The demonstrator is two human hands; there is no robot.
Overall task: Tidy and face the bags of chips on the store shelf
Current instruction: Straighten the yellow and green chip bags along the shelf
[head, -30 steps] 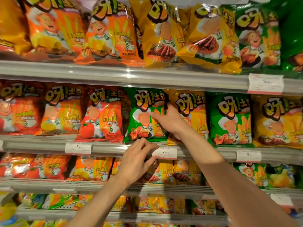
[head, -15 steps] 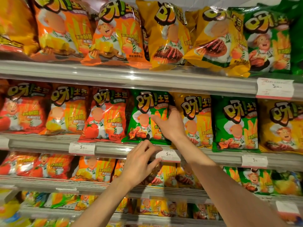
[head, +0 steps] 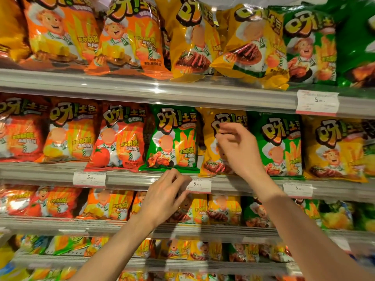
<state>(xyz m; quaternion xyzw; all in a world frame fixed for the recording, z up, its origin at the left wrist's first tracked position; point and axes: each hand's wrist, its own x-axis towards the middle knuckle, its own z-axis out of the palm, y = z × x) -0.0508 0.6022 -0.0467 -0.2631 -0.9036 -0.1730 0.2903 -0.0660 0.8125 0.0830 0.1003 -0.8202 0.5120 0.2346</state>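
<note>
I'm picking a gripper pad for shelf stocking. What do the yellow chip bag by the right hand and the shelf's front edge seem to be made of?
Yellow chip bag: thin glossy plastic film, probably; it shows creases and bright glare.
Shelf front edge: looks like clear shiny plastic strip over grey metal; it carries streaky highlights and holds a paper price tag.

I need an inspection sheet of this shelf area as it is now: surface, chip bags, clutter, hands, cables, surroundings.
Surface: the middle shelf carries one row of bags; price tags are clipped to its front rail.
Job's things: the green bag stands upright and faces front; the yellow bag right of it is partly hidden by the right hand.
Clutter: nothing seen.
Hands: the right hand is raised in front of the yellow bag, fingers curled near its top; a grip cannot be confirmed. The left hand hovers before the shelf rail, fingers loosely bent, holding nothing.
Cables: nothing seen.
Surroundings: more chip bags fill the top shelf and the lower shelves.
</note>
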